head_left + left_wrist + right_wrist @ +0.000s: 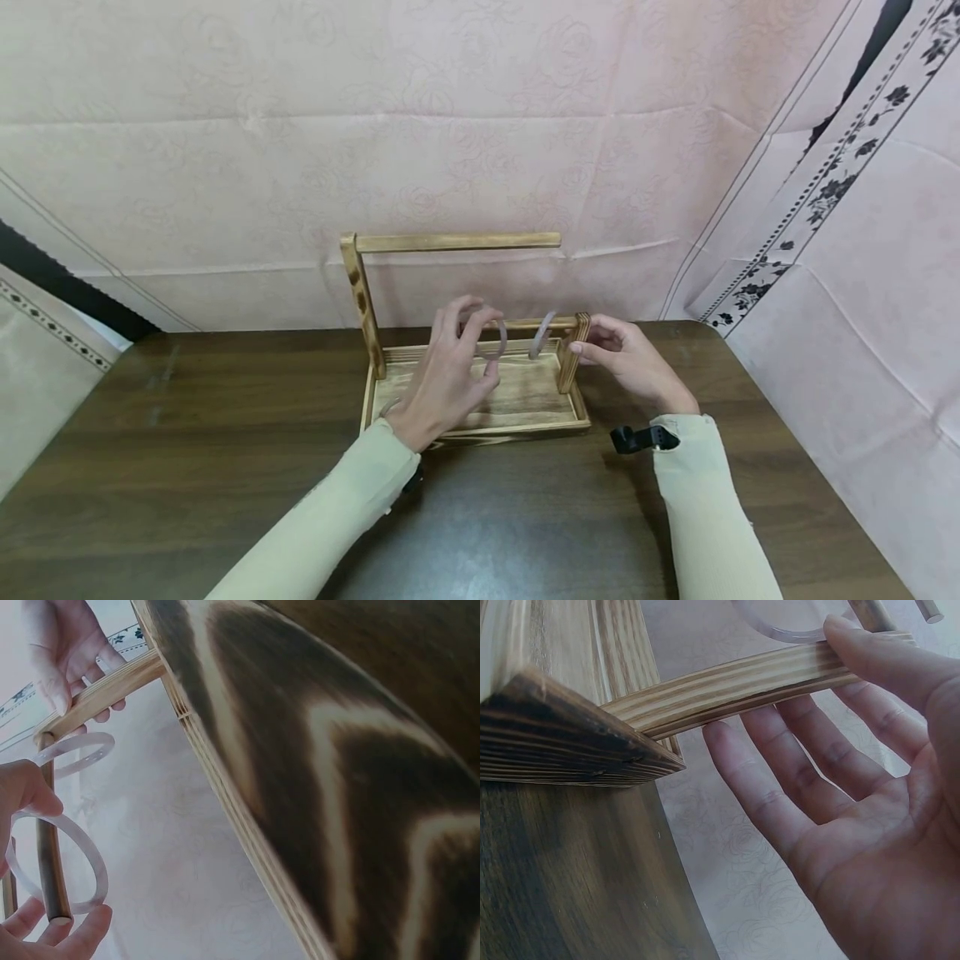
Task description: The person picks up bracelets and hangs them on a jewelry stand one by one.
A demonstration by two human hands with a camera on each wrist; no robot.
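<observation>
A wooden display stand has a shallow tray base [517, 431], a short right post [568, 362] and a lower rod [49, 862] reaching left from that post. My left hand [454, 379] pinches a pale translucent bangle [102, 881] at the rod's free end. In the left wrist view the rod passes through this ring, its tip between my fingers. A second pale bangle [539, 337] hangs on the rod closer to the post. My right hand [633, 362] grips the short post, thumb on one side and fingers behind, as the right wrist view shows.
The stand's tall left post [363, 304] carries a higher bar [457, 242] above the rod, reaching right. Everything stands on a dark wooden table [225, 467], near its back edge. A pale patterned cloth [450, 167] hangs behind, with more cloth at the right.
</observation>
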